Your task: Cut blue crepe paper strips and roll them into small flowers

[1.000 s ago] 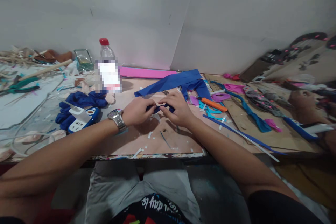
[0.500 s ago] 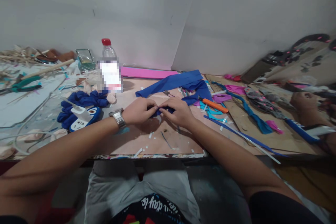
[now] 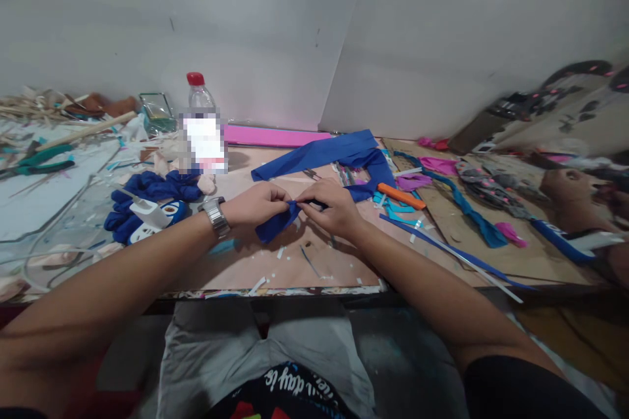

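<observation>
Between my hands is a strip of blue fabric [image 3: 276, 225], its short end hanging below my left fingers. My left hand [image 3: 255, 205], with a metal watch [image 3: 217, 217] on the wrist, pinches the strip near that end. Close beside it, my right hand [image 3: 332, 208] is closed on the same strip, thumb and fingertips pressed together. Past my right hand a blue length [image 3: 367, 190] shows and joins the longer blue fabric [image 3: 319, 154] lying behind. Whether it is one piece with the held strip is hidden by my hand.
Gathered blue fabric [image 3: 156, 186] and a blue-white glue gun [image 3: 152, 219] lie left, near a red-capped bottle [image 3: 200, 99]. An orange-handled cutter [image 3: 401, 196] and a thin white strip [image 3: 472, 264] lie right. Green-handled pliers [image 3: 46, 160] sit far left. Another person's hand [image 3: 565, 193] is at far right.
The blue strip's end now hangs out below my left hand, where it was bunched between my fingertips. My left fingers have shifted slightly left; the view moved a little.
</observation>
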Motion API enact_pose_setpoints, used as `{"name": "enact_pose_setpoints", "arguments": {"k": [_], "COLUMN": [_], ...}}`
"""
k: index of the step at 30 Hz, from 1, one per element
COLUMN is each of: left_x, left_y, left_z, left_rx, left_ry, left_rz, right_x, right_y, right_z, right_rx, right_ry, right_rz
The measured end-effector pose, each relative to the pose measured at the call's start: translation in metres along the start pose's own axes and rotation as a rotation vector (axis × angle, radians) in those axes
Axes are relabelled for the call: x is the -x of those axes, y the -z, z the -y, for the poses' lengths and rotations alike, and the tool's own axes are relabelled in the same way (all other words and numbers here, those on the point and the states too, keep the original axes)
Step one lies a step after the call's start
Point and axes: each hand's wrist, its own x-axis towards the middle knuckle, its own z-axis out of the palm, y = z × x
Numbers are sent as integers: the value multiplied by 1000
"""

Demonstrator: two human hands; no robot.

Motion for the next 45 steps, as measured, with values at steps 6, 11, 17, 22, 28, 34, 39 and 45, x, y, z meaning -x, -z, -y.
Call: {"name": "enact_pose_setpoints", "arguments": {"k": [6,11,17,22,28,34,39,45], "left_x": [0,-2,3,5,3,2,1,2], "left_y": [0,3,-4,-12,-14,-13,-13,-12], "left_z": [-2,2,-4,-5,3,4,5,3], "left_rx": [306,-31,-261,-626,-854,-908,-914,-797], "left_ry": [135,-79,-209,-296,-339,-315,-310,-296], "left_rz": [79,-44,-153,-269,-249,-205,-183,-244], "right_x": [-1,0,1,2,3,2,2,2], "right_y": [2,1,0,-2,-4,-3,-2,-3], "right_z": [2,0,0,1,1,0,-1,-4], "right_rx": [-1,11,40,56,66,53,56,73], "right_ry": [38,21,-30,-105,-143,-138,-123,-115], "right_rz": [3,22,25,58,126,148,151,177]}}
